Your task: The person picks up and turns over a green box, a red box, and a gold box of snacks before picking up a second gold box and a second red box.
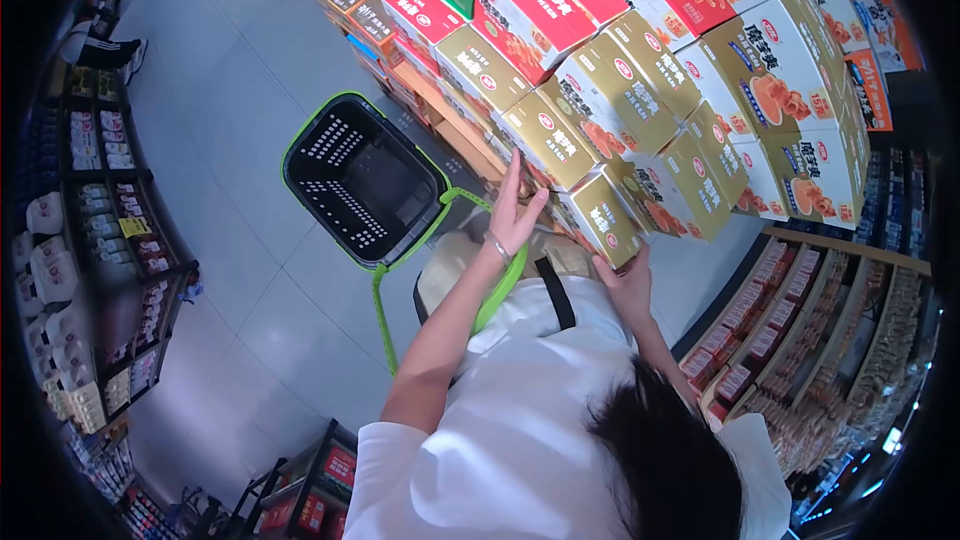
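A gold snack box (604, 221) sits at the near lower corner of a tall stack of boxes, between my two hands. My left hand (515, 217) is at its left side, fingers stretched out and thumb apart, close to the stack; whether it touches the box is hard to see. At the box's near corner, my right hand (628, 283) has thumb and fingers around the edge. A black shopping basket (352, 180) with a green rim is at my left, nothing visible inside. Its green handle (503, 290) reaches to my left forearm.
Red and white boxes (530, 15) and more gold boxes (640, 80) rise in the stack ahead. Shelves of small packets (800, 310) curve along my right. Another goods shelf (110, 230) stands far left across the tiled floor (225, 240). A person's shoe (133, 60) shows at upper left.
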Demonstrator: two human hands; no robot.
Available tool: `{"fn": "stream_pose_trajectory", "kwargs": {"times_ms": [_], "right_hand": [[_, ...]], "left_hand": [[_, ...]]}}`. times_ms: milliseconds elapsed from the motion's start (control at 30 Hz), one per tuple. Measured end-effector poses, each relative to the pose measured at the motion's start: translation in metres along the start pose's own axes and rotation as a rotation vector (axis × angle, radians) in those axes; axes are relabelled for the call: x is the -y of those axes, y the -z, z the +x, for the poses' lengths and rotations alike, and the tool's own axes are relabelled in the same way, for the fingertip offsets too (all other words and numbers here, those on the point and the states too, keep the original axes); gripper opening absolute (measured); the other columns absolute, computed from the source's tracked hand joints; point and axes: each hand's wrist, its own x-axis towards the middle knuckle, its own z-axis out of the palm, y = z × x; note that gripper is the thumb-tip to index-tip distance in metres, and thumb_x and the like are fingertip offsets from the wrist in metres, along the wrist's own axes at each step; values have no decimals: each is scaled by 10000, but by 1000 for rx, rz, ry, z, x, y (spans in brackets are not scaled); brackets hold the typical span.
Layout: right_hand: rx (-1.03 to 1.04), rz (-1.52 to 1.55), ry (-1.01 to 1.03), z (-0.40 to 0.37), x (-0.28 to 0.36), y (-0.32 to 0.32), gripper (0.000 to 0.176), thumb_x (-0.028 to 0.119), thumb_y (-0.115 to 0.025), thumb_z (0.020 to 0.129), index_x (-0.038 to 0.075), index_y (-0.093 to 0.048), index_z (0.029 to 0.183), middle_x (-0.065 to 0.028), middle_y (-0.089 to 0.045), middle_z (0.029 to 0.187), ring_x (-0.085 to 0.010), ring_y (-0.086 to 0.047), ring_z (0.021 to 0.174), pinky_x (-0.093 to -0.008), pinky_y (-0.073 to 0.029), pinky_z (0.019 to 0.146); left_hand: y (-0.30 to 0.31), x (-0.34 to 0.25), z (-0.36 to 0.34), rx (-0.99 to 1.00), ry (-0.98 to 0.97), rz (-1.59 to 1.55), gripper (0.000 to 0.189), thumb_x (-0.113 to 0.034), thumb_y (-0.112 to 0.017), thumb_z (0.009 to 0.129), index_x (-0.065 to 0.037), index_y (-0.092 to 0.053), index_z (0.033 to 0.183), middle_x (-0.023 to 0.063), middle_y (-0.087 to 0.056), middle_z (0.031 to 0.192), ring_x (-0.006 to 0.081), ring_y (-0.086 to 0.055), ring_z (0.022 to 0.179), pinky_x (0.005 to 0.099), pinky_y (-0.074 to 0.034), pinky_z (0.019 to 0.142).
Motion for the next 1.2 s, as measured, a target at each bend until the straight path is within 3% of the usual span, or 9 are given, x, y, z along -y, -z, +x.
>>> {"fn": "stream_pose_trajectory", "kwargs": {"times_ms": [100, 167, 300, 367, 600, 833, 1000, 1100, 1200], "right_hand": [[19, -10, 170, 12, -17, -4, 784, 270, -806, 796, -15, -359, 1374, -195, -653, 1178, -220, -681, 970, -312, -540, 821], [85, 68, 34, 18, -25, -6, 739, 231, -781, 824, -24, -356, 1371, -196, -647, 1173, -229, -652, 1086, -321, -515, 912], [53, 222, -12, 8, -2, -12, 705, 209, -766, 839, -35, -364, 1364, -194, -642, 1183, -220, -642, 1091, -334, -508, 924], [-79, 219, 183, 6, -5, -20, 667, 202, -758, 845, -40, -392, 1346, -183, -639, 1187, -226, -643, 1082, -336, -498, 930], [-65, 128, 137, 11, 5, -15, 601, 198, -758, 844, -43, -448, 1299, -181, -642, 1182, -229, -647, 1063, -329, -493, 916], [-75, 77, 92, 12, 2, -15, 618, 239, -761, 820, -54, -464, 1276, -211, -638, 1186, -303, -650, 1080, -366, -492, 916], [-118, 99, 70, 11, 0, -18, 594, 250, -757, 822, -46, -489, 1262, -208, -628, 1201, -296, -638, 1096, -374, -480, 931], [-59, 137, 91, 13, -2, -16, 499, 235, -735, 842, -26, -550, 1225, -191, -626, 1211, -282, -638, 1068, -371, -478, 924], [27, 127, 126, 15, -1, -15, 373, 199, -705, 866, -8, -620, 1165, -163, -653, 1170, -270, -644, 1023, -358, -481, 898]], "left_hand": [[1, -4, 0, 46, 24, -128, 794, -150, -559, 986, -68, -40, 1580, 178, -141, 1628, 339, -316, 1440, 414, -308, 1146], [1, -9, 1, 36, 28, -210, 829, -171, -581, 976, -35, -20, 1571, 239, -197, 1594, 321, -277, 1458, 383, -246, 1183], [-1, -6, 3, 45, -13, -274, 837, -164, -566, 985, -52, 21, 1572, 227, -137, 1612, 333, -242, 1471, 394, -232, 1189], [1, 2, 5, 48, -33, -271, 832, -167, -562, 987, -53, 18, 1572, 224, -129, 1615, 334, -237, 1473, 399, -231, 1189], [-1, 10, 3, 73, 2, -284, 814, -180, -561, 988, -48, -10, 1572, 203, -115, 1625, 333, -218, 1481, 406, -218, 1195], [5, 16, 0, 122, 19, -257, 819, -185, -575, 984, -58, -24, 1576, 189, -92, 1633, 310, -245, 1475, 403, -234, 1190], [13, 14, -5, 131, 224, -111, 740, -187, -664, 930, -35, -241, 1517, 156, -413, 1457, 257, -471, 1304, 404, -374, 1111], [12, 16, -6, 168, 190, -94, 679, -183, -686, 913, -26, -318, 1461, 122, -488, 1348, 232, -506, 1234, 401, -410, 1078], [7, 10, -8, 110, 170, -122, 640, -139, -639, 937, -26, -308, 1473, 138, -422, 1442, 259, -464, 1310, 403, -389, 1086]]}}
